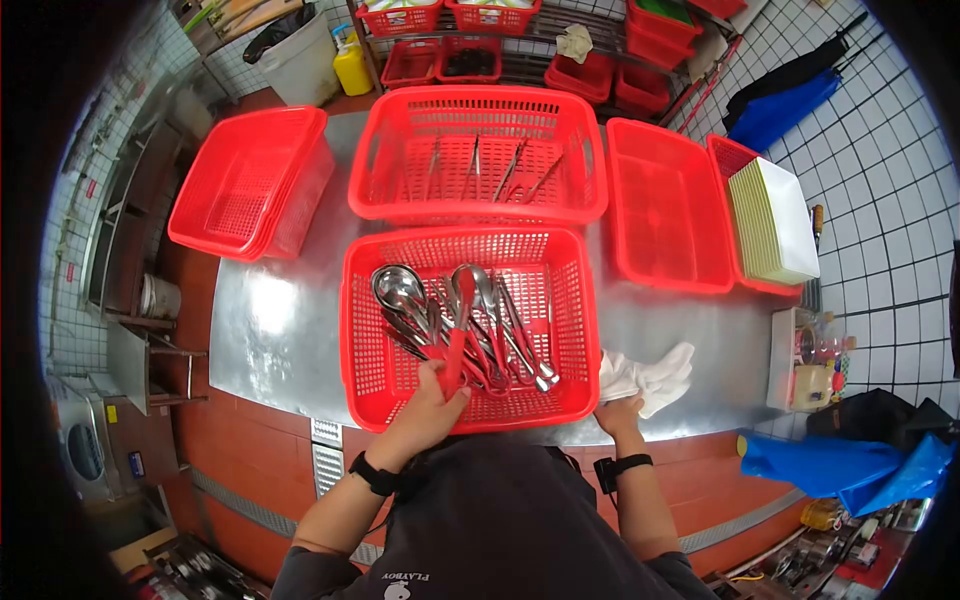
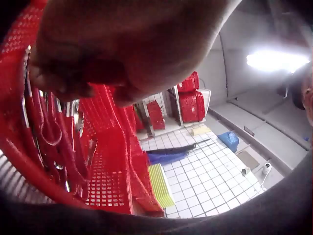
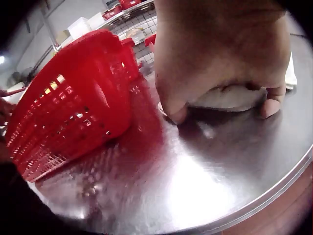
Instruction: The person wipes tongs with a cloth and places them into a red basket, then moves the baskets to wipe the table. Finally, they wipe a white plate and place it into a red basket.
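My left hand (image 1: 427, 410) grips a red-handled utensil (image 1: 456, 350) with a spoon-like head, at the near side of a red basket (image 1: 355, 330). Inside that basket lies a pile of metal utensils, among them a round ladle (image 1: 398, 287) and several pieces with red handles (image 2: 51, 125). In the left wrist view the palm hides most of what the fingers hold. To the right of the basket, my right hand (image 1: 622, 415) holds a white cloth (image 1: 655, 378) down on the metal table. Its fingers curl round a bunched part of the cloth (image 3: 227, 98) in the right wrist view.
Behind stands a second red basket (image 1: 365, 190) with a few thin metal tools. Stacked red baskets (image 1: 245, 180) are at the left. A red tray (image 1: 670, 210) and white-and-green stacked trays (image 1: 780, 220) line the right of the steel table (image 1: 270, 340).
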Action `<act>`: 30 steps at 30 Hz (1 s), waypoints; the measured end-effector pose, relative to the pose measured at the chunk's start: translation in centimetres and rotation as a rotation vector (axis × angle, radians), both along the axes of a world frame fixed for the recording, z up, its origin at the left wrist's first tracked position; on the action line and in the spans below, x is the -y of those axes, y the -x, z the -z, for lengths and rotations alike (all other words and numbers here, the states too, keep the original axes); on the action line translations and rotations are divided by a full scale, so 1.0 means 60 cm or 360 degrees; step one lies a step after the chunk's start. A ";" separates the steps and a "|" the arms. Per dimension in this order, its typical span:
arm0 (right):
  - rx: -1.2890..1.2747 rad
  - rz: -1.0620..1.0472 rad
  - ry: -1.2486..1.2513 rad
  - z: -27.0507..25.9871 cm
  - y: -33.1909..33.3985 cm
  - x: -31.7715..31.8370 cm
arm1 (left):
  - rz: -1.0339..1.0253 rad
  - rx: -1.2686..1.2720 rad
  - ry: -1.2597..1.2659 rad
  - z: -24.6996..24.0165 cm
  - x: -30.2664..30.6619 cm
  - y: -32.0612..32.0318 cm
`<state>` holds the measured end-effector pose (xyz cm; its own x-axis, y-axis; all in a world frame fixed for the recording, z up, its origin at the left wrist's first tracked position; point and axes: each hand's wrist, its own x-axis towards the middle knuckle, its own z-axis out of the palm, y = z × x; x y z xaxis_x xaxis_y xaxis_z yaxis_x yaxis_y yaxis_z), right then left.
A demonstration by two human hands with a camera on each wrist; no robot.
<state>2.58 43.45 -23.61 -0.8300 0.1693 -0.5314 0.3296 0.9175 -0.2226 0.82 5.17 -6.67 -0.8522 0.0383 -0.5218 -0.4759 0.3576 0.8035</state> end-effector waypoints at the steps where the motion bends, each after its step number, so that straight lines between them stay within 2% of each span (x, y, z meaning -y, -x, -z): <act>1: 0.0010 0.0011 -0.0010 -0.005 0.002 0.002 | 0.0066 0.0001 0.0029 0.001 -0.006 0.006; 2: 0.0045 0.0050 -0.0018 -0.009 0.003 0.004 | 0.0250 0.0002 0.0037 0.000 -0.012 0.011; 5: 0.0102 0.0009 -0.0050 0.002 0.003 -0.001 | 0.0480 -0.0078 0.0074 -0.035 -0.031 0.031; 8: 0.0032 -0.0064 -0.0085 0.023 -0.005 -0.006 | 0.0670 0.0018 0.0023 -0.044 -0.033 0.056; 11: -0.0036 0.0041 -0.0033 0.002 -0.004 0.006 | 0.0643 -0.0063 0.0008 -0.059 -0.027 0.096; 14: 0.0012 -0.0030 -0.0059 -0.014 0.007 0.012 | 0.0603 -0.0430 0.0271 -0.092 -0.013 0.173; 19: 0.0120 -0.0071 0.0056 -0.024 0.039 0.002 | 0.0428 -0.1131 0.0514 -0.096 0.007 0.370; 22: 0.0263 -0.0074 -0.0082 -0.011 0.061 -0.005 | 0.0444 -0.1148 0.0551 -0.042 0.009 0.498; 24: 0.0349 -0.0091 -0.0059 -0.016 0.077 -0.005 | 0.0571 -0.1114 0.1119 0.034 0.007 0.550; 25: 0.0382 -0.0086 -0.0034 -0.020 0.082 -0.002 | 0.0742 -0.0671 0.1259 0.043 -0.003 0.545; 27: 0.0390 -0.0076 -0.0034 -0.028 0.094 0.004 | 0.1009 -0.0400 0.1175 0.077 -0.004 0.547; 29: 0.0372 -0.0068 -0.0058 -0.026 0.092 0.007 | 0.1291 -0.0531 0.1030 0.122 0.027 0.569; 30: 0.0365 -0.0070 -0.0070 -0.026 0.093 0.007 | 0.1346 -0.0412 0.1078 0.117 0.024 0.570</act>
<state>-3.02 43.03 -22.05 -0.6954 0.1624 -0.7001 0.3263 0.9393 -0.1062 -33.41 3.74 -13.70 -0.7722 0.4328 -0.4651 0.2821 0.8895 0.3594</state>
